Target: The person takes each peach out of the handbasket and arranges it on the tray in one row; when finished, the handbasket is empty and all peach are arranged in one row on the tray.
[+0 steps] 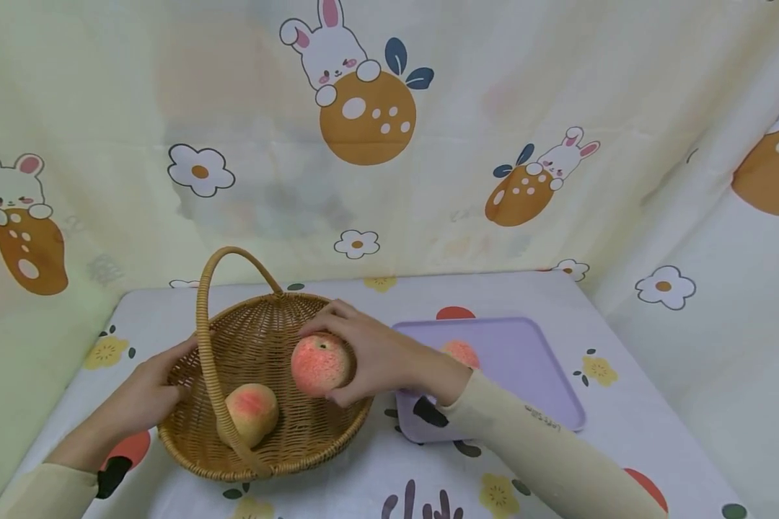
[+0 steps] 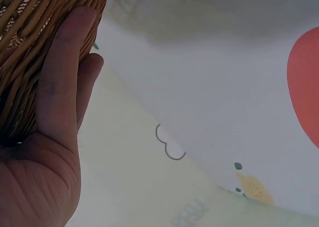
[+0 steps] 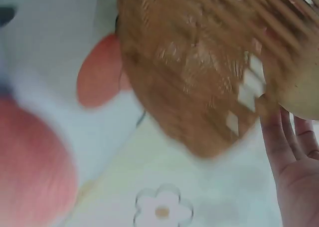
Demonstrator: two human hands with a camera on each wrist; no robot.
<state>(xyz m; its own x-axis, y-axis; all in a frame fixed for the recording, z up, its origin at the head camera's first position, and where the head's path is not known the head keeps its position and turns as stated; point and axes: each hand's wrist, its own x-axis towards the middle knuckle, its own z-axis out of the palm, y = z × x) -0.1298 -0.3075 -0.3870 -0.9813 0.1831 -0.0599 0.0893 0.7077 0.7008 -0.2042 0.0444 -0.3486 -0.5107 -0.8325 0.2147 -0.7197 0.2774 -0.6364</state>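
basket point(image 1: 266, 331): left on desk point(image 1: 337, 490), yellow peach point(image 1: 257, 411) inside
left hand point(image 1: 144, 393): gripping its left rim
right hand point(image 1: 379, 353): holding red peach point(image 1: 319, 366) in or just above basket
step: seemingly mid-transfer; release calls for gentle loosening
tray point(image 1: 513, 375): right, pink peach point(image 1: 461, 352) on it

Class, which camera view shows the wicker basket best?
The head view: nearly the whole wicker basket shows, handle included. The left wrist view catches only part of it, against the left hand; the right wrist view, only a blurred part.
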